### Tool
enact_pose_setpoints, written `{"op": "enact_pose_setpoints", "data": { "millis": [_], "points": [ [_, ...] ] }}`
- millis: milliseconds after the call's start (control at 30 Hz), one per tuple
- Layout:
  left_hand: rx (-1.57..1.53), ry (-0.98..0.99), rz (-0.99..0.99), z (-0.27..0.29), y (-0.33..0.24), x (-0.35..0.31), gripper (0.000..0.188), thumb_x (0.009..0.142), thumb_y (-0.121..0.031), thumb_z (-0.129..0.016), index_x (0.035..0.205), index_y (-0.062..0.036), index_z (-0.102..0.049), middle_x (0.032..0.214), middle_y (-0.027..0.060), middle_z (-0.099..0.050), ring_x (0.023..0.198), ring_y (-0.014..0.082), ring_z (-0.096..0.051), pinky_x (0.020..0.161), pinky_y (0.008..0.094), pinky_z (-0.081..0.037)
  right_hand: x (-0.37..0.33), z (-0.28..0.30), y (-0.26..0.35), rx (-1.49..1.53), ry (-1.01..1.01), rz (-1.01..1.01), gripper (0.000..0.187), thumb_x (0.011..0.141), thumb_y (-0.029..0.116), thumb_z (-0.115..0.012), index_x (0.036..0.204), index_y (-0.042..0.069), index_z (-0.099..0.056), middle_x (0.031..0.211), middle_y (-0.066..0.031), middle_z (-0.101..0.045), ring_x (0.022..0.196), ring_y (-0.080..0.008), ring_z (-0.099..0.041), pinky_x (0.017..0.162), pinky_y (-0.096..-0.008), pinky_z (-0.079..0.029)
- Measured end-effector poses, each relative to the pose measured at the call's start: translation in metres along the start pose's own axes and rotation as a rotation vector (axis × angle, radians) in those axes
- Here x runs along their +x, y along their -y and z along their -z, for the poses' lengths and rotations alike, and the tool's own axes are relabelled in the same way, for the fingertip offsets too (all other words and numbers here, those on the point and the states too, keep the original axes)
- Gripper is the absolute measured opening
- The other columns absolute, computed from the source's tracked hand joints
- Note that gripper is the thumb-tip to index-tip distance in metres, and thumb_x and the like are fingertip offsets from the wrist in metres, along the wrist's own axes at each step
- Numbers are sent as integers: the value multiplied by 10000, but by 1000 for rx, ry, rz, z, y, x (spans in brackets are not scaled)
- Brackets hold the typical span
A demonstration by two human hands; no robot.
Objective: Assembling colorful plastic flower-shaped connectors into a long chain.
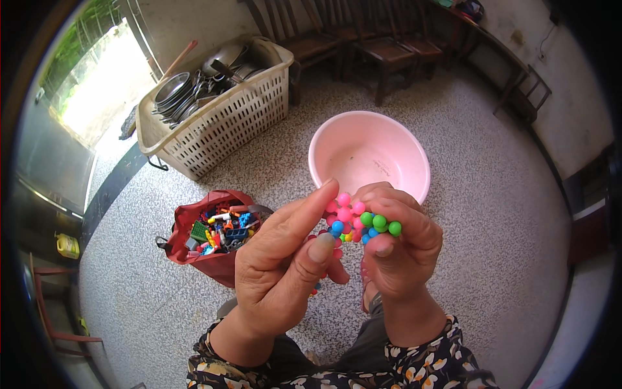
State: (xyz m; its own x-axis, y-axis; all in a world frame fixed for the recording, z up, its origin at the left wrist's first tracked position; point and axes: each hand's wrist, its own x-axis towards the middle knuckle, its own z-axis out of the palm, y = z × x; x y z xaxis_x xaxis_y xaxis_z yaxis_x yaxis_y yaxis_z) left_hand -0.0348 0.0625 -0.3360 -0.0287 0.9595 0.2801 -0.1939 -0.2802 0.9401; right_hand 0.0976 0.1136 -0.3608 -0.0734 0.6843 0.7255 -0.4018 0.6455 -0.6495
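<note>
Between my two hands is a cluster of small round beads in pink, blue, green and yellow, joined together. My left hand pinches its left side, the thumb lying over a blue bead. On the other side my right hand grips the part with green and blue beads between thumb and curled fingers. A few more beads show below the left fingers, partly hidden. Behind the hands a round pink basin stands on the floor. Left of my left hand sits a red cloth bag full of colourful toy building bricks.
A white slatted plastic basket with metal pans and utensils stands at the back left, near a bright doorway. Wooden chairs line the back wall. A red-brown chair and a yellow bottle are at the left edge.
</note>
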Motion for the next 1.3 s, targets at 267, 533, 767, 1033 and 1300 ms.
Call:
{"op": "enact_pose_setpoints", "data": {
  "millis": [267, 533, 767, 1033, 1300],
  "points": [
    [-129, 27, -20, -3, 0, 1, 380, 861, -78, -516, 1214, 40, -441, 1126, 170, -494, 678, 107, -580, 567, 203, -492, -2, -6, 2, 58, -71, -52, 254, 793, 107, -621, 1002, -36, -593, 961, -145, -590, 860, -190, -567, 753, -284, -450],
    [-151, 26, -10, 0, 1, 2, 376, 847, -66, -535, 1196, 50, -456, 1103, 163, -513, 701, 109, -579, 572, 204, -500, 5, -2, 10, -111, 5, -39, 208, 791, 66, -612, 980, -19, -600, 947, -138, -590, 841, -177, -575, 728, -264, -459],
    [-131, 39, 4, -3, -2, 4, 373, 846, -84, -544, 1186, 47, -466, 1105, 157, -505, 722, 110, -583, 576, 206, -509, 1, -4, 5, -117, 32, -54, 205, 768, 9, -616, 971, -13, -599, 938, -125, -588, 831, -171, -576, 722, -264, -467],
    [-170, 60, 65, 0, 1, 6, 381, 863, -133, -529, 1191, 47, -458, 1068, 133, -509, 698, 119, -590, 551, 206, -502, -3, -7, -2, 107, -60, -147, 217, 795, 15, -590, 1010, -16, -592, 966, -108, -577, 834, -143, -557, 718, -242, -457],
    [-352, 65, 154, 3, -3, 5, 368, 859, -118, -535, 1179, 52, -466, 989, 122, -564, 660, 112, -588, 545, 209, -497, -4, -9, 10, 130, -86, -255, 256, 848, 56, -540, 1088, -34, -538, 946, -90, -576, 723, -65, -507, 623, -187, -422]
  ]
}}
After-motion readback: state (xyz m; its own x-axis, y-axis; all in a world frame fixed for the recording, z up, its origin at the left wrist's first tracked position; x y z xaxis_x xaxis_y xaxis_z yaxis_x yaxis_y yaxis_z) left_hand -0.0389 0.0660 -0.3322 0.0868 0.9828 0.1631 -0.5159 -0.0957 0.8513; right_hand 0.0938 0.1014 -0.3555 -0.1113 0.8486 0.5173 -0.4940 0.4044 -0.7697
